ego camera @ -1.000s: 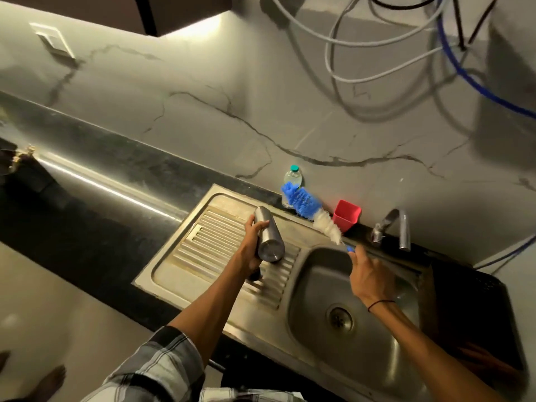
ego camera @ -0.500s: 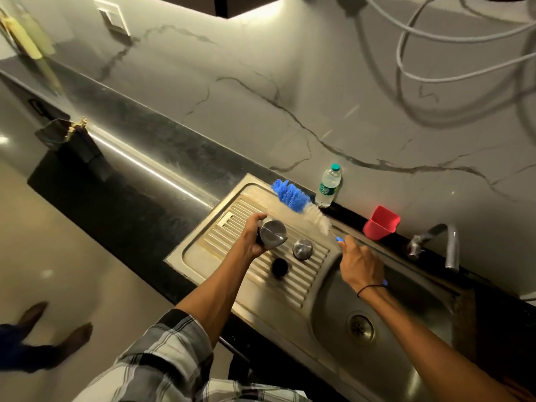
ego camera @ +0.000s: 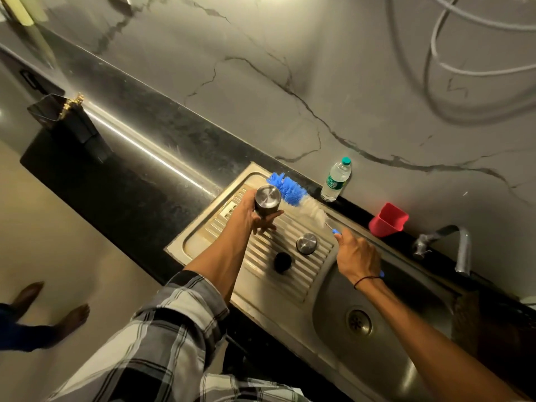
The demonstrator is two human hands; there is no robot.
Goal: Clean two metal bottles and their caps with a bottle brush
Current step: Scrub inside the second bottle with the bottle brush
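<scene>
My left hand (ego camera: 255, 216) grips a steel bottle (ego camera: 267, 200) standing on the ribbed drainboard (ego camera: 261, 256), its flat base facing up at me. My right hand (ego camera: 357, 255) grips the blue handle of a bottle brush (ego camera: 295, 195), whose blue and white bristles lie just behind the bottle. A second round steel piece (ego camera: 306, 243), a bottle or cap seen end-on, stands on the drainboard between my hands. A black cap (ego camera: 282, 261) sits beside it.
The sink basin (ego camera: 385, 352) with its drain (ego camera: 358, 321) lies at the right under a steel tap (ego camera: 461, 250). A plastic water bottle (ego camera: 336, 180) and a red cup (ego camera: 388, 219) stand against the marble wall. Black counter stretches left. Another person's feet (ego camera: 52, 311) are on the floor.
The view has shifted left and down. My left hand turned the steel bottle from lying tilted to standing base-up on the drainboard. The brush moved left behind the bottle.
</scene>
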